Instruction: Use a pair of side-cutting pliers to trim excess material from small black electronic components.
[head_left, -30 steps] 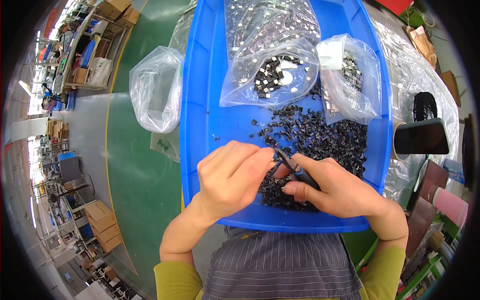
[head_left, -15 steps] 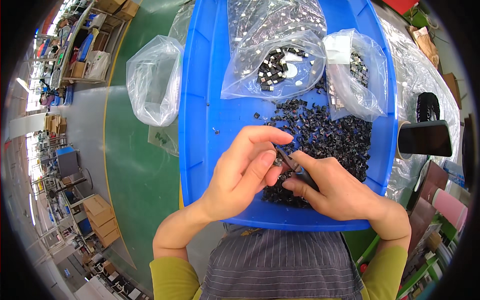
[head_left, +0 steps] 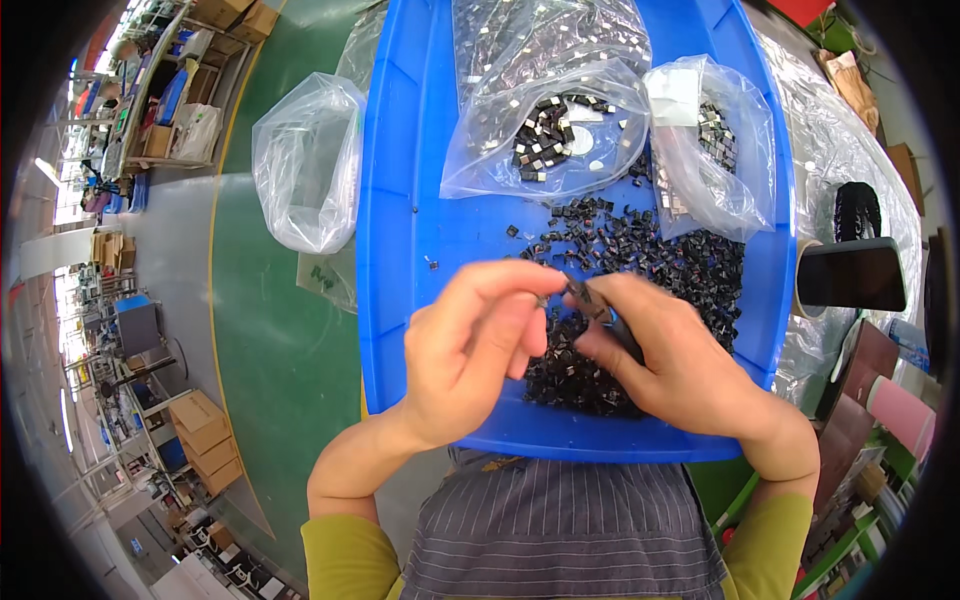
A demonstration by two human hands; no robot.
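As your head view looks down into the blue tray, your right hand is wrapped around a dark-handled pair of pliers, its jaws pointing toward your left fingertips over the tray's near half. Your left hand has thumb and forefinger drawn narrow just beside those jaws; something small shows at the tips, too blurred to tell whether it is gripped. Beneath and beyond lie loose black pieces, with clear bags of similar parts farther back. The pliers should feel stiff and fairly light, best held well down the handles. Each black piece looks hard, nearly weightless and likely to slip, so pinch it by opposite edges with your fingertips, lightly, in case it is fragile.
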